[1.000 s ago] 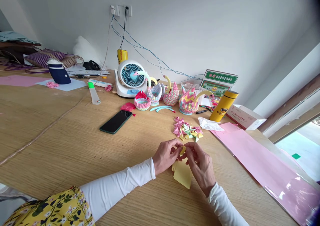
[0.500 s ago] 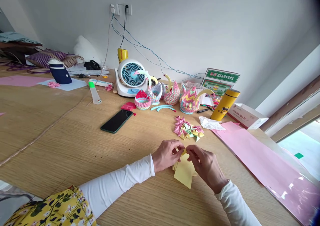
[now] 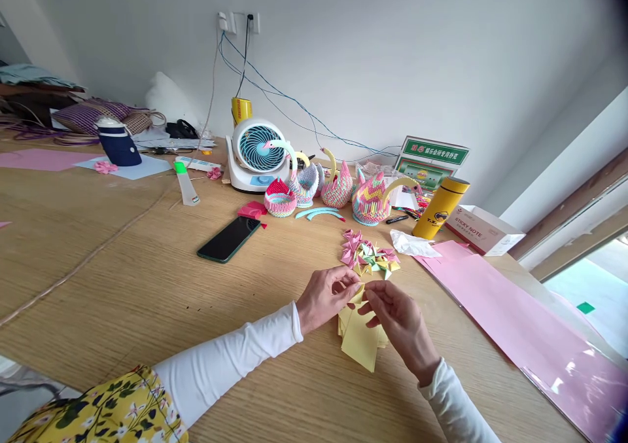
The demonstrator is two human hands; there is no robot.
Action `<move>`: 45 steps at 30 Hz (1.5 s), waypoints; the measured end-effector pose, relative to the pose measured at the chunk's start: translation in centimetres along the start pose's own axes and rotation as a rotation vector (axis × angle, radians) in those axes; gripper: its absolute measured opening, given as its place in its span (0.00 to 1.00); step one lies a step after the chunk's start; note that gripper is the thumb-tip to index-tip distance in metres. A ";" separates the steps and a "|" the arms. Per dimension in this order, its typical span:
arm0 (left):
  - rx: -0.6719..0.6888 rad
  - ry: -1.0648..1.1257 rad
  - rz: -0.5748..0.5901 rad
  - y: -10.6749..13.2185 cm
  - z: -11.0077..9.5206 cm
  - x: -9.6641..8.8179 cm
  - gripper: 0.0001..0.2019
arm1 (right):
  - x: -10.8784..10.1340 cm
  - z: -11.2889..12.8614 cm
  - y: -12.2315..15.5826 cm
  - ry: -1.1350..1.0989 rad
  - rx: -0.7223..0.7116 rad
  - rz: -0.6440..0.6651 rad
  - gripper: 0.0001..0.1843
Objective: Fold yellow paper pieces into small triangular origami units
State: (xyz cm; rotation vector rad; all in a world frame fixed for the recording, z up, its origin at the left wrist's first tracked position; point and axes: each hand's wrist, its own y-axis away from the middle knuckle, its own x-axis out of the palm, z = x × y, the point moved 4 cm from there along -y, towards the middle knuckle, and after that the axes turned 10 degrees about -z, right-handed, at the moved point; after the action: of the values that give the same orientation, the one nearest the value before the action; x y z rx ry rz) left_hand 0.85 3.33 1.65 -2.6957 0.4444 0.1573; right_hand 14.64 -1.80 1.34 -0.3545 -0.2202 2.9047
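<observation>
A small piece of folded yellow paper is pinched between both my hands, just above the table. My left hand grips its left side with thumb and fingers. On the other side, my right hand holds its edge, the lower fingers slightly curled. Beneath them lies a loose stack of yellow paper slips, its upper part covered by my hands. Just beyond my fingertips sits a pile of folded pink, green and yellow paper pieces.
Folded-paper swans stand towards the wall, beside a white fan. A phone lies left of my hands. To the right are pink sheets, crumpled tissue, a yellow bottle and a sticky note box.
The yellow paper has turned in my fingers and shows more of its face. My right hand's lower fingers have spread slightly, and both hands have shifted a little.
</observation>
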 end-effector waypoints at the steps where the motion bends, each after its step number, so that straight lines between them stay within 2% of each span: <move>1: 0.016 -0.006 -0.017 0.0 -0.1 -0.1 0.10 | 0.2 -0.1 0.0 -0.049 0.041 0.018 0.14; 4: 0.047 -0.046 -0.050 0.0 -0.4 -0.2 0.09 | 0.6 -0.2 0.0 -0.164 0.098 0.013 0.15; 10: 0.116 -0.167 -0.060 0.2 -0.9 -0.4 0.06 | 0.8 -0.3 0.2 -0.258 0.102 -0.053 0.16; 14: 0.126 -0.213 -0.055 0.2 -1.2 -0.5 0.05 | 0.9 0.1 0.3 -0.233 0.086 -0.074 0.18; 20: 0.158 -0.325 0.018 0.3 -1.2 -0.1 0.03 | 1.3 0.4 0.5 -0.139 0.057 -0.053 0.18; 25: 0.239 -0.389 0.026 0.6 -1.1 0.1 0.04 | 1.4 0.2 0.4 -0.122 0.050 -0.081 0.15; 30: 0.321 -0.444 0.038 1.0 -1.1 0.3 0.06 | 1.4 0.3 0.4 -0.108 0.027 -0.093 0.08; 35: 0.352 -0.474 0.076 1.4 -1.2 0.4 0.06 | 1.3 0.1 0.4 -0.023 -0.006 -0.112 0.05; 40: 0.282 -0.374 0.083 1.2 -1.5 0.3 0.08 | 1.1 0.2 0.4 0.024 -0.011 -0.130 0.07; 45: 0.060 -0.161 0.066 0.6 -0.8 0.3 0.11 | 1.2 0.1 0.4 0.041 -0.019 -0.120 0.09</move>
State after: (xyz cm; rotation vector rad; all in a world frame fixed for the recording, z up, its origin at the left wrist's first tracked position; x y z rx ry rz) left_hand 0.98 2.41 2.10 -2.5860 0.4804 0.3707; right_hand 13.42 -1.98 1.15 -0.3901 -0.2532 2.7761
